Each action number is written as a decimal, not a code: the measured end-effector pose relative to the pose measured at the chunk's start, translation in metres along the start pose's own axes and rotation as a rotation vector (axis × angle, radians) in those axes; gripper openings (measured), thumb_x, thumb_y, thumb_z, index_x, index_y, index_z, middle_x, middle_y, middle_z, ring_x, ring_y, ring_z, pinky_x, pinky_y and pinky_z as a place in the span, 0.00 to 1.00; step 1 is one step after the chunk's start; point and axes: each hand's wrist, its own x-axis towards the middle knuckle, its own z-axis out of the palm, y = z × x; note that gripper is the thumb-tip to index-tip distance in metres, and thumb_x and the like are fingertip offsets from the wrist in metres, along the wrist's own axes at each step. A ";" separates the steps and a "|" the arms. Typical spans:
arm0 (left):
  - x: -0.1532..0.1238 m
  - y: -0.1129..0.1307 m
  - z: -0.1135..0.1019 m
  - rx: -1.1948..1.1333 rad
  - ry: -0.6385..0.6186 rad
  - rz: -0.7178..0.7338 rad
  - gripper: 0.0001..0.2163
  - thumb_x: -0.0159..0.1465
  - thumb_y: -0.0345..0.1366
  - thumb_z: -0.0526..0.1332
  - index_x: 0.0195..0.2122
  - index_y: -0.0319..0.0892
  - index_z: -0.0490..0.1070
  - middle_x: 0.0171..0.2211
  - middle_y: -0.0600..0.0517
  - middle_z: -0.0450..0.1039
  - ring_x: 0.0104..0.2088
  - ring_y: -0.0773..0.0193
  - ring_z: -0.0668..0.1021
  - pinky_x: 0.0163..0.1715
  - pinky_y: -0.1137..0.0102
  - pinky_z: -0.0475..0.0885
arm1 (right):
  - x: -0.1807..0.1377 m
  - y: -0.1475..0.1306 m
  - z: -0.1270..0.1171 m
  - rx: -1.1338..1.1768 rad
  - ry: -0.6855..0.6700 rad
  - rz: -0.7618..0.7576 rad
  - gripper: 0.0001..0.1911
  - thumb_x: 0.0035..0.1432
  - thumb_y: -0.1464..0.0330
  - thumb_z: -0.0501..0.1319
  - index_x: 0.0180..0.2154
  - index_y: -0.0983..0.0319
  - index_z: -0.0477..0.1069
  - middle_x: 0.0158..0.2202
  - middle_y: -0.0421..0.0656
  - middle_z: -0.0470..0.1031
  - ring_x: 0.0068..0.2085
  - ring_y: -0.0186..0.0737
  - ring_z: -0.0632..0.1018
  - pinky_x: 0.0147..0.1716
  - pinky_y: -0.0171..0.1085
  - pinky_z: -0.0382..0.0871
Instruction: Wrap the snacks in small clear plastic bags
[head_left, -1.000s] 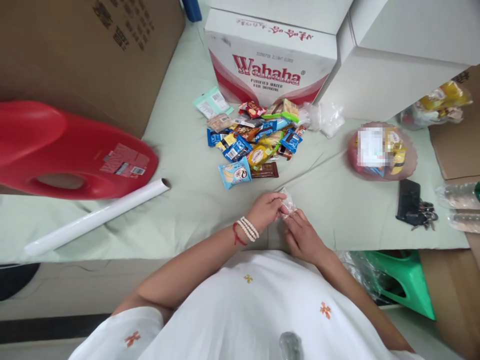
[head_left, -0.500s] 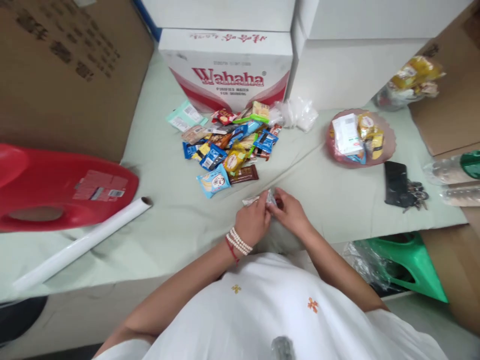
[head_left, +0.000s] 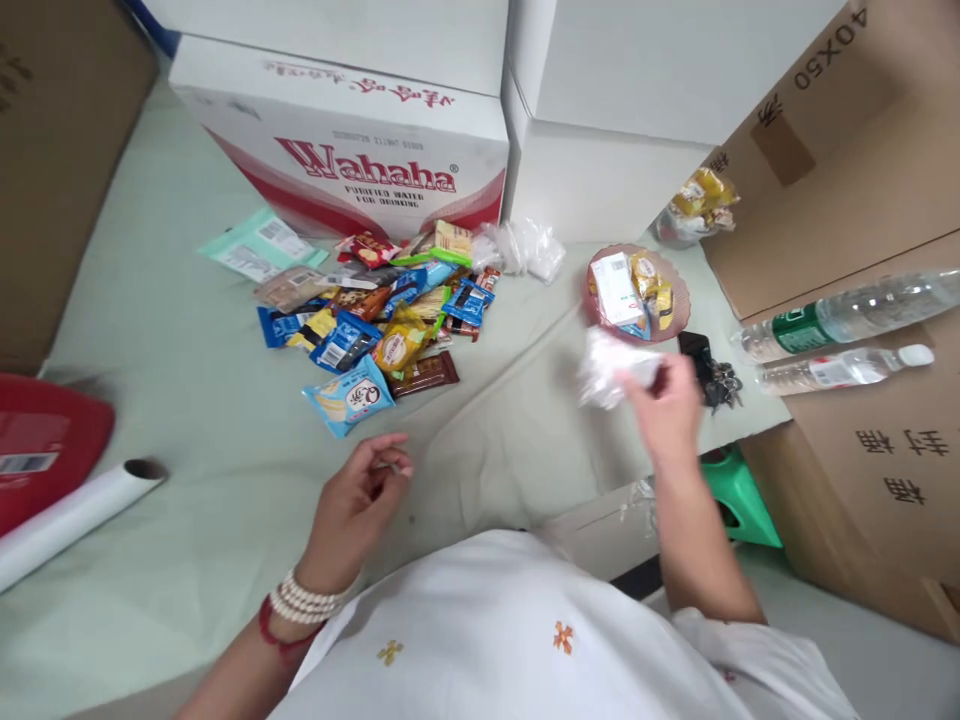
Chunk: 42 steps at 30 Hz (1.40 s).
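Observation:
My right hand [head_left: 664, 405], smeared by motion, pinches a white crumpled wrapper [head_left: 606, 368] whose exact kind is blurred. The wrapper is just in front of the pink scalloped bowl [head_left: 679, 322], which holds yellow packets and a white packet [head_left: 616, 288]. My left hand [head_left: 358, 505] hovers over the near part of the cloth with loosely curled fingers, and nothing shows in it. Just beyond it lie a light blue snack packet [head_left: 349, 396] and a brown snack bar [head_left: 426, 374], at the front of a heap of colourful wrapped snacks [head_left: 401, 340].
A Wahaha carton [head_left: 375, 170] and white boxes [head_left: 607, 170] stand behind the snacks. Clear plastic [head_left: 525, 248] lies before them. Keys [head_left: 724, 385] and two bottles [head_left: 847, 310] [head_left: 840, 371] are at right. A white roll [head_left: 75, 520] and red container [head_left: 45, 440] are at left.
My hands have separated. The right has moved right toward the bowl with the white wrapper, the left has moved left, holding nothing visible. The camera view has shifted right.

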 end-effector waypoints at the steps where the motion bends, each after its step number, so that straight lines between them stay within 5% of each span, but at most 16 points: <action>1: -0.003 -0.008 -0.005 0.010 0.018 -0.019 0.19 0.60 0.47 0.63 0.49 0.42 0.71 0.36 0.52 0.74 0.29 0.66 0.75 0.27 0.73 0.69 | 0.020 0.006 -0.017 -0.152 0.161 -0.050 0.23 0.57 0.54 0.67 0.48 0.59 0.67 0.42 0.47 0.74 0.38 0.47 0.75 0.41 0.45 0.72; 4: -0.012 -0.029 -0.010 0.063 0.004 -0.050 0.18 0.60 0.48 0.62 0.46 0.42 0.72 0.34 0.51 0.76 0.29 0.64 0.76 0.28 0.71 0.72 | 0.079 0.026 -0.042 -0.556 0.303 -0.223 0.18 0.61 0.57 0.62 0.48 0.61 0.66 0.47 0.56 0.71 0.48 0.57 0.74 0.49 0.52 0.69; 8: -0.019 -0.042 -0.005 0.236 -0.025 0.033 0.16 0.64 0.48 0.59 0.44 0.42 0.75 0.32 0.51 0.78 0.28 0.63 0.77 0.30 0.69 0.73 | 0.132 0.051 -0.018 -0.813 -0.005 -0.364 0.16 0.59 0.65 0.60 0.47 0.64 0.67 0.49 0.60 0.70 0.49 0.61 0.72 0.50 0.54 0.67; 12: -0.021 -0.041 -0.006 0.362 -0.013 0.163 0.15 0.66 0.46 0.55 0.40 0.44 0.77 0.30 0.51 0.78 0.27 0.62 0.77 0.31 0.69 0.74 | 0.156 0.060 0.000 -0.817 -0.208 -0.324 0.19 0.55 0.63 0.64 0.46 0.64 0.66 0.46 0.58 0.71 0.45 0.57 0.73 0.45 0.50 0.69; 17: -0.022 -0.047 -0.015 0.383 -0.020 0.184 0.15 0.68 0.45 0.54 0.40 0.44 0.78 0.31 0.51 0.79 0.29 0.61 0.79 0.32 0.69 0.74 | 0.163 0.060 -0.005 -0.707 -0.357 -0.321 0.16 0.60 0.56 0.59 0.42 0.61 0.65 0.38 0.50 0.71 0.43 0.52 0.73 0.45 0.47 0.70; 23: -0.025 -0.053 -0.019 0.383 -0.015 0.218 0.14 0.68 0.43 0.52 0.40 0.44 0.76 0.31 0.51 0.79 0.30 0.61 0.80 0.32 0.68 0.75 | 0.143 0.054 0.008 -0.853 -0.171 -0.350 0.19 0.60 0.64 0.57 0.49 0.70 0.67 0.49 0.65 0.70 0.51 0.61 0.71 0.52 0.55 0.66; 29: -0.042 -0.058 -0.030 0.284 0.071 0.243 0.13 0.69 0.41 0.53 0.43 0.44 0.76 0.37 0.49 0.81 0.32 0.62 0.81 0.34 0.70 0.75 | 0.137 -0.002 0.008 -0.949 -0.161 -0.320 0.18 0.64 0.58 0.55 0.43 0.63 0.76 0.43 0.57 0.76 0.41 0.57 0.76 0.42 0.49 0.68; 32: -0.050 -0.060 -0.040 0.273 0.107 0.230 0.13 0.70 0.41 0.54 0.40 0.45 0.77 0.35 0.50 0.80 0.32 0.63 0.80 0.33 0.71 0.75 | 0.136 -0.047 0.051 -0.764 -0.201 -0.470 0.16 0.66 0.62 0.53 0.43 0.61 0.78 0.43 0.54 0.78 0.43 0.53 0.77 0.43 0.46 0.67; 34: -0.054 -0.059 -0.045 0.278 0.126 0.222 0.13 0.69 0.42 0.54 0.38 0.45 0.77 0.32 0.51 0.79 0.30 0.63 0.80 0.32 0.71 0.74 | 0.138 -0.075 0.098 -0.643 -0.358 -0.563 0.16 0.67 0.65 0.53 0.43 0.62 0.78 0.42 0.52 0.79 0.44 0.51 0.77 0.45 0.44 0.67; 38: -0.064 -0.055 -0.050 0.279 0.149 0.229 0.12 0.69 0.40 0.54 0.39 0.44 0.77 0.30 0.52 0.77 0.28 0.65 0.78 0.30 0.72 0.73 | 0.151 -0.117 0.186 -0.640 -0.370 -0.603 0.17 0.67 0.73 0.51 0.49 0.63 0.77 0.50 0.55 0.78 0.49 0.54 0.76 0.47 0.45 0.66; 42: -0.081 -0.062 -0.053 0.271 0.220 0.211 0.11 0.70 0.39 0.55 0.40 0.44 0.77 0.33 0.51 0.78 0.31 0.65 0.79 0.33 0.72 0.73 | 0.165 -0.139 0.219 -0.640 -0.313 -0.549 0.16 0.67 0.73 0.53 0.52 0.62 0.74 0.55 0.56 0.74 0.48 0.55 0.76 0.45 0.46 0.67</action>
